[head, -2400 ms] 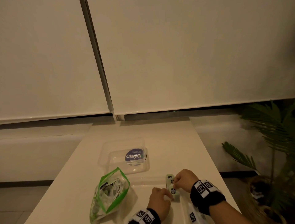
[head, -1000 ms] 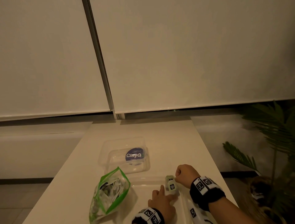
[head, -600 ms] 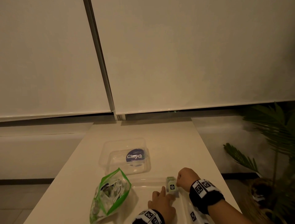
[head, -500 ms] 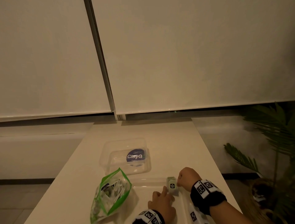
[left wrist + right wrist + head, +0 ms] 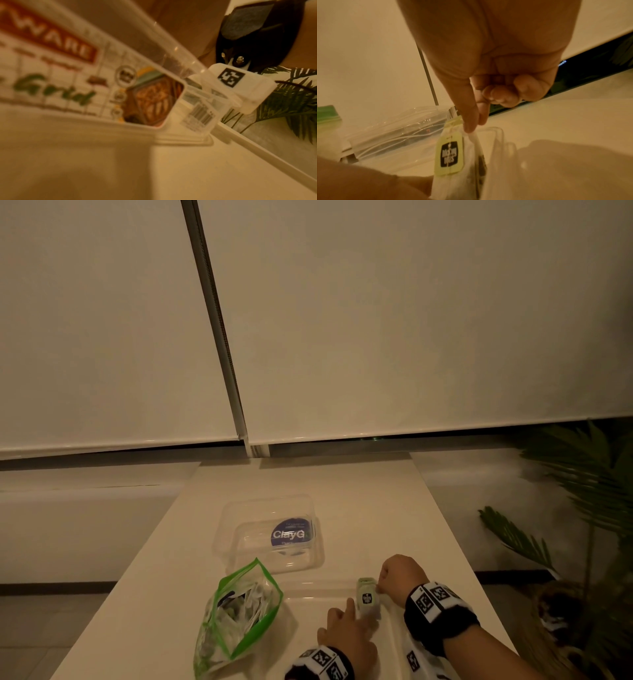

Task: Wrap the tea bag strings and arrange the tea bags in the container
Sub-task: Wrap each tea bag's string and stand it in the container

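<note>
A white tea bag (image 5: pixel 367 600) with a yellow-green tag (image 5: pixel 450 154) stands on edge at the right end of a shallow clear container (image 5: pixel 318 594) close to me. My right hand (image 5: pixel 397 578) pinches the bag's top corner between thumb and forefinger (image 5: pixel 471 125), its other fingers curled in. My left hand (image 5: pixel 346 635) holds the bag's lower end, with the index finger stretched along its left side. The left wrist view shows only the container's blurred printed label (image 5: pixel 68 83), not my left fingers. The bag's string is not visible.
A second clear tub (image 5: pixel 270 534) with a blue round label sits farther back at mid-table. An open green-edged zip bag (image 5: pixel 236 614) holding several tea bags lies to the left. The table's right edge (image 5: pixel 455 542) is near my right wrist, with a palm plant (image 5: pixel 582 508) beyond.
My left index finger, curled at first, now lies straight along the bag, and the left hand has drawn slightly toward me. The right hand stays at the bag's top.
</note>
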`<state>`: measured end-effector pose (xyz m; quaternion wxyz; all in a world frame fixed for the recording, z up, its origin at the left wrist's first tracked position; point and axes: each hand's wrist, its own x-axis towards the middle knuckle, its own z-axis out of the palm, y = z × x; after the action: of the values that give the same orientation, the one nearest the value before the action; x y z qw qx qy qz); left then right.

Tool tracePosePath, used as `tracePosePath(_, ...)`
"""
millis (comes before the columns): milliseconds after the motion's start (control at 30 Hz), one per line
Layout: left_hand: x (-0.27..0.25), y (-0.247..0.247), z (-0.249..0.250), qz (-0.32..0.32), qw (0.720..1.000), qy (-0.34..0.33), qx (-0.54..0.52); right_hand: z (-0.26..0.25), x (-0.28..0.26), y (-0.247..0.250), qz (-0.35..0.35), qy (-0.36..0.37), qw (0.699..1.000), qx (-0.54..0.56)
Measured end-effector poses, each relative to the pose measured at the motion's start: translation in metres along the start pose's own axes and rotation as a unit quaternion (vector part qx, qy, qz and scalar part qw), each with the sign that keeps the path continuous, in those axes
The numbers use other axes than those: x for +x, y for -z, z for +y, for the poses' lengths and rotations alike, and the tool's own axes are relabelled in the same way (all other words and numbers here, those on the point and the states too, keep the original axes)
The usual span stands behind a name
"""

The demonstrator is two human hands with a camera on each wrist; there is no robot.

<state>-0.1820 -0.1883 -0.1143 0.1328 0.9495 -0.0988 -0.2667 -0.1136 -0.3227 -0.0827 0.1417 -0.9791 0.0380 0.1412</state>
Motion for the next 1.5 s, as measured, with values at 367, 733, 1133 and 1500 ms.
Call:
tracePosePath(367,-0.067,0.022,-0.033,0.145,0.973,-0.115,-0.139,-0.066,-0.049,0.031,0.102,0.181,0.917,0.341)
tracePosePath(733,-0.150,0.045,-0.114,0.397,0.858,-0.056,-0.320,-0.153,-0.063,-0.003,0.072,0.459,0.881,-0.092)
tracePosePath(1133,-0.147,0.066,-0.123,0.514,0.769,-0.057,-0.376,-0.139,-0.064,0.024,-0.006,0.316,0.886,0.340)
tracePosePath(1500,-0.132,0.092,-0.056,0.036,0.606,-0.143,-0.781,-0.101,-0.122,0.062,-0.111,0.220,0.756,0.607)
